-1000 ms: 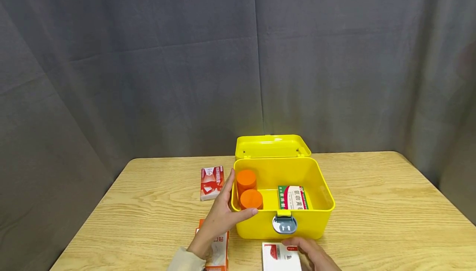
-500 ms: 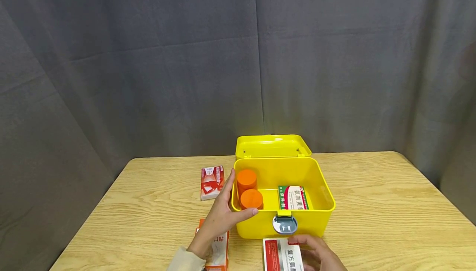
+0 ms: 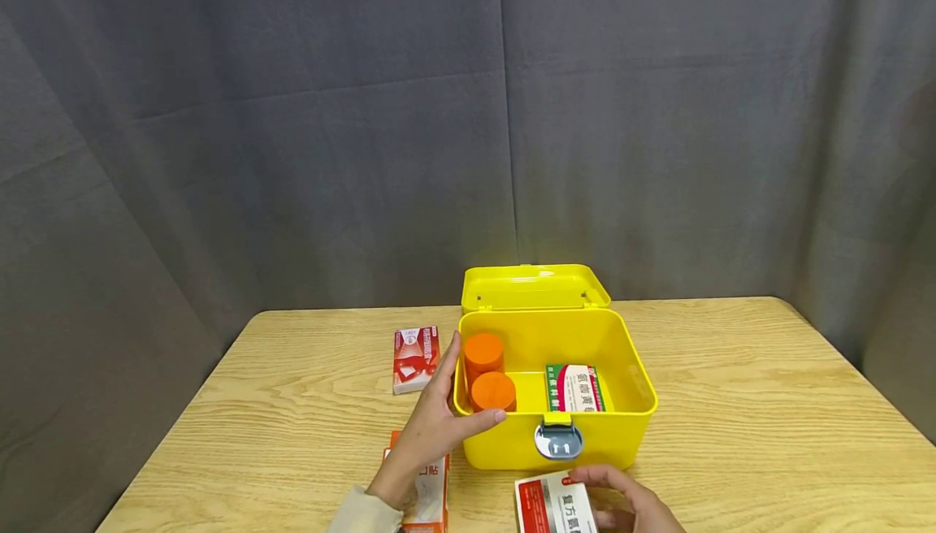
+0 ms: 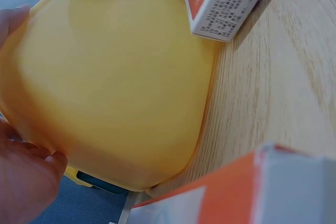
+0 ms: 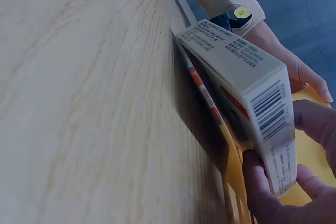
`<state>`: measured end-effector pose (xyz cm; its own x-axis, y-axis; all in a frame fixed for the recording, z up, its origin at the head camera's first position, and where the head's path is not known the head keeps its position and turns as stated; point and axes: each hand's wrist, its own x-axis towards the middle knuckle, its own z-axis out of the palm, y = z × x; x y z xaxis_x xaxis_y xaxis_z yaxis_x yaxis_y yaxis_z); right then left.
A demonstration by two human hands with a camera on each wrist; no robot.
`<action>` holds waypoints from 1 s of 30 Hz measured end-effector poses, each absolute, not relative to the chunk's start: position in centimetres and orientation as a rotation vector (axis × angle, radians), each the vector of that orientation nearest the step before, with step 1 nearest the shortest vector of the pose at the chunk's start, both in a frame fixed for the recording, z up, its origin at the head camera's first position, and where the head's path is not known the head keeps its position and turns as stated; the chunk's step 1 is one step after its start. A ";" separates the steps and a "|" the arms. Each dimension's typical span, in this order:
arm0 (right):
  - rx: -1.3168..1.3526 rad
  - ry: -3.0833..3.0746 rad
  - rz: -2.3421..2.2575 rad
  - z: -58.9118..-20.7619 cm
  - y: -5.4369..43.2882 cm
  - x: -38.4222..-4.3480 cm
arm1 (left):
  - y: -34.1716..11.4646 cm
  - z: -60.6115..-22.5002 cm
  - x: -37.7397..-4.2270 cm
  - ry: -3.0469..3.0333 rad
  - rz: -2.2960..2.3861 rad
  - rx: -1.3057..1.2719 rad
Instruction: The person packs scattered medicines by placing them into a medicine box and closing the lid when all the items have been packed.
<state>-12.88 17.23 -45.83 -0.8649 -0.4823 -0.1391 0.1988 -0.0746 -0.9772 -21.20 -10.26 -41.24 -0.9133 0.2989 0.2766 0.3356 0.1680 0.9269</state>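
A yellow medicine case (image 3: 614,435) stands on the table with its lid (image 3: 536,285) tipped back. Inside are two orange-capped bottles (image 3: 493,392) at the left and a green-and-white medicine box (image 3: 574,387). My left hand (image 3: 435,423) holds the case's front left corner, thumb along the front, fingers along the side. My right hand (image 3: 629,500) pinches a white medicine box (image 3: 556,503) with a red panel before the case. In the right wrist view this box (image 5: 241,61) is tilted and raised off the table, with fingers and thumb at its end.
An orange-and-white box (image 3: 427,492) lies beneath my left forearm, partly covered. Behind it and left of the case lies a red-and-white box (image 3: 417,360). The wooden table (image 3: 738,403) reaches back to a grey curtain (image 3: 351,127).
The white medicine box has been turned in my right hand, so its red panel and large lettering now face up. My left hand and the case have stayed in place.
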 end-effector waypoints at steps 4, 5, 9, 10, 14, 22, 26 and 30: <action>-0.317 1.696 -2.016 -46.1 17.3 -12.9 | -10.3 -41.2 -21.1 -2.361 -1.910 -0.662; -0.317 1.688 -2.020 -46.2 17.3 -12.9 | -10.3 -41.3 -21.1 -2.360 -1.910 -0.665; -0.289 1.645 -2.037 -46.2 17.4 -12.7 | -10.3 -41.3 -21.2 -2.358 -1.906 -0.674; -0.275 1.646 -2.038 -46.1 17.4 -12.7 | -10.3 -41.3 -21.2 -2.358 -1.905 -0.674; -0.223 1.671 -2.028 -45.7 17.5 -12.5 | -10.3 -41.4 -21.2 -2.361 -1.898 -0.675; -0.213 1.656 -2.056 -45.3 17.9 -12.1 | -10.2 -41.4 -21.3 -2.363 -1.895 -0.667; -0.203 1.644 -2.057 -44.9 17.9 -11.9 | -10.2 -41.3 -21.3 -2.366 -1.898 -0.662; -0.192 1.629 -2.051 -44.2 17.8 -11.6 | -10.2 -41.3 -21.2 -2.365 -1.905 -0.663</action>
<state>-11.62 17.76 -44.21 -0.8599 -0.4699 -0.1994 0.3006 -0.1505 -0.9418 -21.25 -10.19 -41.34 -0.9084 0.3043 0.2868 0.3449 0.1576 0.9253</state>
